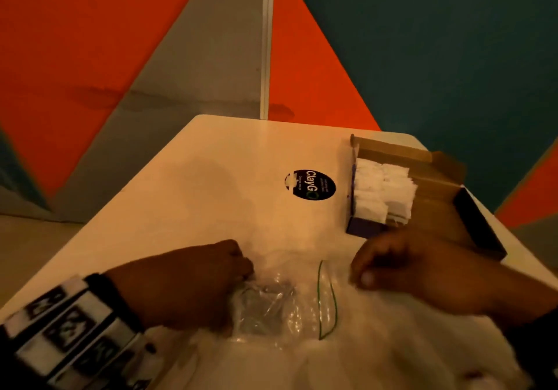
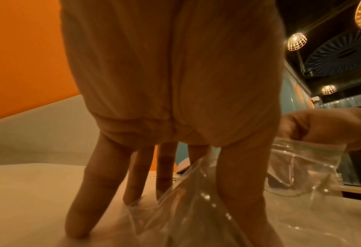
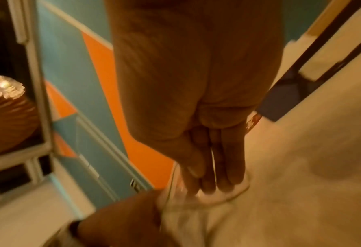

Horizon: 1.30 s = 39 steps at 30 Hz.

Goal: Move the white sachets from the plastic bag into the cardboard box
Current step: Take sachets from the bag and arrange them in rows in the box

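Note:
A clear plastic bag (image 1: 271,308) with a green zip line lies crumpled on the white table (image 1: 196,184), near me. My left hand (image 1: 241,269) holds its left side. In the left wrist view the film (image 2: 302,167) rises between thumb and index finger while the other fingertips (image 2: 76,232) rest on the table. My right hand (image 1: 359,272) pinches the bag's right edge between thumb and straight fingers (image 3: 224,167). No sachet shows clearly inside the bag. At the right stands the open cardboard box (image 1: 392,148), holding a row of white sachets (image 1: 380,190).
A round black sticker (image 1: 310,185) marks the table's middle. The box's dark flap (image 1: 480,223) lies open toward me, just beyond my right hand. Orange, grey and teal wall panels (image 1: 302,57) stand behind the table's far edge.

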Tool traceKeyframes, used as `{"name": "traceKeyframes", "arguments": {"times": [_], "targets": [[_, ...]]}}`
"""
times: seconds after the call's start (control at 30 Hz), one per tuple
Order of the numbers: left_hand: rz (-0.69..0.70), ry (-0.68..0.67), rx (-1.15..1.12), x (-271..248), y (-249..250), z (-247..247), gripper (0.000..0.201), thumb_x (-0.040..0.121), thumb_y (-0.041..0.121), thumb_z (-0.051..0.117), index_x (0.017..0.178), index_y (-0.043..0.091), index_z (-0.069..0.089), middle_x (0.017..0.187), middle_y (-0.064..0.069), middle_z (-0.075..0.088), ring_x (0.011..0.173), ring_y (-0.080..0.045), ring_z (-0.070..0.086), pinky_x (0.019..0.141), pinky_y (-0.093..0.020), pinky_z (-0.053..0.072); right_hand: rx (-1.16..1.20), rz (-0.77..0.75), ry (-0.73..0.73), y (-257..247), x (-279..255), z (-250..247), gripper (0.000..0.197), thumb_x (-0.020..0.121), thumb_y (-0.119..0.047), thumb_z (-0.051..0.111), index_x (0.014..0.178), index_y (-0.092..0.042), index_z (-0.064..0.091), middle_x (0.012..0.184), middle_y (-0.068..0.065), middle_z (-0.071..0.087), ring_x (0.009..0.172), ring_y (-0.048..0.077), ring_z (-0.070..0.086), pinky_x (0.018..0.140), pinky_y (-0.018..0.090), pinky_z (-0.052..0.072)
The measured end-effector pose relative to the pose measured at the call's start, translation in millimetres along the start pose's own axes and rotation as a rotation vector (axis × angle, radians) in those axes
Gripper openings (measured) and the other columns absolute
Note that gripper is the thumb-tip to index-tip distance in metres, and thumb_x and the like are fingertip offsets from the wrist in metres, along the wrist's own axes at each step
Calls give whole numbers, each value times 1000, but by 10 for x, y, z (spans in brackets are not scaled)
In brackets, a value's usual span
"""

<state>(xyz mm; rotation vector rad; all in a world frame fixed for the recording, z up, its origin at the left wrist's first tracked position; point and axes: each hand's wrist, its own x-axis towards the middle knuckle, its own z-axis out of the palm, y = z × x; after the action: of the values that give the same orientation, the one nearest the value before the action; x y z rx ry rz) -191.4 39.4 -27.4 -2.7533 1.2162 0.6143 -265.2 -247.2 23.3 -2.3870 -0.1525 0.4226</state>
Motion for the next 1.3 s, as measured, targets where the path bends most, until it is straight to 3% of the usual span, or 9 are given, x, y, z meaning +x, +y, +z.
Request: {"name": "traceKeyframes", "arguments": {"times": [0.1,0.3,0.4,0.47,0.53,0.77,0.97,1.13,1.3], "targets": [[-11,-2,-16,27,-27,59,46,77,50,67,119,37,52,117,14,49,109,-11,48,95,-34,47,-234,-71,-151,-169,39,433,26,94,-25,61,105,-47,70,104,-32,66,99,-8,61,91,12,47],[-26,54,19,54,14,104,53,79,49,70,126,32,50,120,6,48,105,-13,50,92,-33,50,-331,-253,55,-199,336,783,24,92,-25,64,116,-26,68,114,-11,65,103,4,59,86,5,39],[-32,53,11,28,15,115,58,76,53,69,126,32,48,120,5,46,106,-17,51,91,-37,51,-402,-212,93,-158,411,896,20,94,-15,53,102,-3,68,94,10,67,84,22,61,87,24,48],[-53,35,10,17,10,111,58,72,58,67,122,35,48,118,9,48,108,-17,50,90,-40,52,-370,-67,152,-194,403,923,16,91,-14,52,93,-2,63,80,9,62,68,21,55,68,32,51],[-78,30,11,28,5,111,62,69,59,67,123,37,46,118,10,48,108,-19,52,89,-41,53,-367,-14,179,-191,404,949,14,88,-15,53,92,-5,62,84,11,65,70,24,59,67,33,52],[-66,13,34,109,-43,151,59,76,52,72,124,30,47,118,3,43,106,-24,53,88,-41,51,-433,-19,128,-219,284,1000,31,100,-28,50,127,-21,62,124,-7,61,116,10,57,106,20,38],[-89,17,42,125,-44,142,55,69,62,63,117,38,50,124,9,49,111,-24,53,89,-43,52,-408,95,182,-277,175,1107,16,89,-12,52,95,-2,63,92,15,67,88,31,65,71,33,51],[-97,6,1,131,-28,153,68,70,58,73,129,39,45,124,8,43,110,-22,54,93,-42,51,-286,79,26,-123,289,1168,35,99,-14,51,134,-12,52,135,5,53,126,16,50,94,9,31],[-117,2,-19,113,-29,151,67,68,62,69,127,43,44,124,11,45,113,-20,54,94,-39,51,-201,40,84,-71,280,1134,37,99,-5,48,136,-2,47,131,9,55,113,8,57,94,12,36]]}}
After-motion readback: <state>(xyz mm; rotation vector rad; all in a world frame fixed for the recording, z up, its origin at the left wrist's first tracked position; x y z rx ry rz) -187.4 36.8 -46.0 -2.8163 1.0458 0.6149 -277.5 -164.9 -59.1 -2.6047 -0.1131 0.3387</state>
